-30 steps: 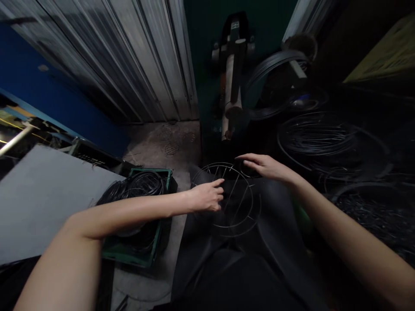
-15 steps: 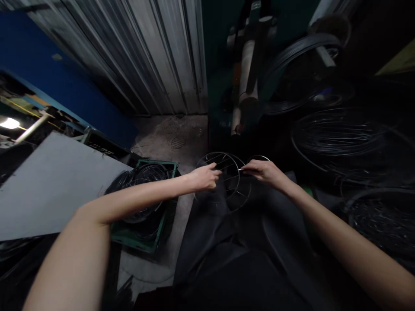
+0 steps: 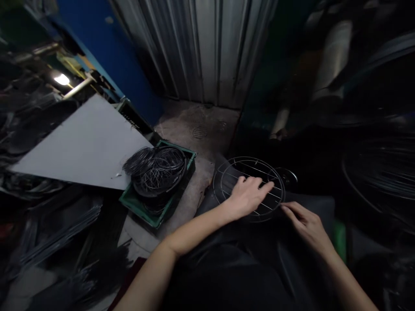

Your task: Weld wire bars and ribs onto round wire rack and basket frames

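Note:
A round wire grid (image 3: 249,170) of thin metal rods lies on my dark-clad lap. My left hand (image 3: 249,195) rests on top of it with fingers curled over the rods. My right hand (image 3: 306,224) touches the grid's near right rim with its fingertips pinched on the wire. A smaller ring (image 3: 287,176) shows just beyond the grid on the right.
A green crate (image 3: 155,214) holding coiled black wire stands on the concrete floor to my left. A grey board (image 3: 84,144) leans beside it. Corrugated metal sheeting (image 3: 201,47) backs the space. Dark wire coils (image 3: 382,172) fill the right side. Black rods lie at lower left.
The view has swung left. The wire grid has tipped from upright to flat on my lap; my left hand moved onto its top and my right hand dropped to its near rim.

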{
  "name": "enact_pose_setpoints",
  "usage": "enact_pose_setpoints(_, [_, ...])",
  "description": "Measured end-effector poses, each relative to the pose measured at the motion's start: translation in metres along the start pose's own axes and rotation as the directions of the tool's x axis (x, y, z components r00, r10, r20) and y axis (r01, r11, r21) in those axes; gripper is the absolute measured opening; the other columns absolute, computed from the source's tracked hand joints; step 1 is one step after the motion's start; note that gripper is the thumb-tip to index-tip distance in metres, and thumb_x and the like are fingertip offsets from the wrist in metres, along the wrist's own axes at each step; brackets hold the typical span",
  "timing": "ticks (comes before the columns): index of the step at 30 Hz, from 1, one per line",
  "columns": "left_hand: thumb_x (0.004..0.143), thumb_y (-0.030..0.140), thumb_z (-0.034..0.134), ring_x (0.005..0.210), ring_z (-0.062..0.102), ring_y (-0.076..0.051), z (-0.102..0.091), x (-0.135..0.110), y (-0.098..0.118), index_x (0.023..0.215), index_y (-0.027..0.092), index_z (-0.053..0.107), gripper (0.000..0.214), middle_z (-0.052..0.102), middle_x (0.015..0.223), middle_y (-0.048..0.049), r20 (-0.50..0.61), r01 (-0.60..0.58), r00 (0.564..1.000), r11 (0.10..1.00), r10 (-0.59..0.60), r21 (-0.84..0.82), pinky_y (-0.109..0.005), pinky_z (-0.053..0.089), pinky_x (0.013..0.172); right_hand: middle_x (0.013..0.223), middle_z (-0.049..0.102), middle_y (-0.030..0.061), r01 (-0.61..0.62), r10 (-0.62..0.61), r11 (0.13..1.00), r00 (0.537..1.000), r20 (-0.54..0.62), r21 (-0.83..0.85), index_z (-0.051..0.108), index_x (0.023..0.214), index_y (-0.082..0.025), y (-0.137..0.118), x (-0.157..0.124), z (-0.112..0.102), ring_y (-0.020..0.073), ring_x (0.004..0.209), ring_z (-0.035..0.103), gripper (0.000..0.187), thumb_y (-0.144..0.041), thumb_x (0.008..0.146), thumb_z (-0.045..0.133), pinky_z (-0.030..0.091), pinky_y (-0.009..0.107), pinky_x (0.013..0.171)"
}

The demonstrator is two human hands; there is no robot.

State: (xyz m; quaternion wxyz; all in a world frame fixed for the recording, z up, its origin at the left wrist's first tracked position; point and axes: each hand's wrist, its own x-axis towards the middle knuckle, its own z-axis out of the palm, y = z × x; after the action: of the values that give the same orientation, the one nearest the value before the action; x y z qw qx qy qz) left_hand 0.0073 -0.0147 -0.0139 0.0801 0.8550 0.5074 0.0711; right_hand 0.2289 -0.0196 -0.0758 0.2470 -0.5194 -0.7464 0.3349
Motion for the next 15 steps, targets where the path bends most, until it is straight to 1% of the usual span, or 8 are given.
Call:
enact_pose_setpoints(2, [0.092,0.014,0.035,0.103,0.054,-0.021,0.007,0.007,0.004,0.132,0.019,0.040,0.041,0.056,0.114,-0.0101,0.020,-0.009,1.000,1.000,0.009,0.008,-0.038,0.040,0.086,0.086,0.068,0.0054,-0.014,0.014,1.000,1.000,-0.001,0.006,0.066,0.080,-0.022,0.003,-0.003,0.003,0.0213,0.079,0.065,0.032,-0.049,0.085,0.049,0.050,0.032,0.075])
enact_pose_setpoints(5, [0.094,0.014,0.031,0.104,0.053,-0.022,0.015,0.014,0.009,0.127,0.018,0.046,0.037,0.055,0.113,-0.0099,-0.025,-0.037,0.999,0.999,0.037,0.006,-0.040,0.037,0.089,0.084,0.067,0.0053,-0.018,0.018,1.000,1.000,0.000,0.013,0.064,0.077,-0.022,0.004,-0.007,0.005,0.0208,0.075,0.064,0.031,-0.049,0.084,0.050,0.049,0.032,0.073])
enact_pose_setpoints(8, [0.094,0.014,0.030,0.096,0.055,-0.021,0.020,0.018,0.011,0.122,0.016,0.051,0.035,0.058,0.105,-0.0086,-0.034,-0.099,0.994,0.995,0.100,0.016,-0.040,0.037,0.088,0.083,0.066,0.0053,-0.019,0.019,1.000,1.000,-0.001,0.012,0.062,0.075,-0.022,0.001,-0.008,0.006,0.0201,0.073,0.063,0.031,-0.049,0.084,0.050,0.049,0.031,0.072])
enact_pose_setpoints(11, [0.094,0.014,0.031,0.091,0.056,-0.021,0.022,0.020,0.009,0.115,0.016,0.055,0.032,0.059,0.096,-0.0073,-0.037,-0.128,0.991,0.991,0.129,0.028,-0.038,0.037,0.086,0.080,0.065,0.0051,-0.042,0.042,0.999,0.999,0.005,0.005,0.060,0.074,-0.022,-0.001,-0.009,0.006,0.0198,0.072,0.062,0.033,-0.050,0.084,0.048,0.048,0.031,0.070])
enact_pose_setpoints(15, [0.094,0.012,0.031,0.091,0.056,-0.021,0.020,0.020,0.007,0.105,0.014,0.060,0.031,0.059,0.094,-0.0088,-0.042,-0.147,0.988,0.989,0.149,0.031,-0.035,0.038,0.081,0.078,0.065,0.0051,-0.071,0.071,0.997,0.997,0.011,0.005,0.060,0.073,-0.022,0.001,-0.009,0.008,0.0197,0.071,0.061,0.036,-0.054,0.082,0.048,0.048,0.032,0.068])
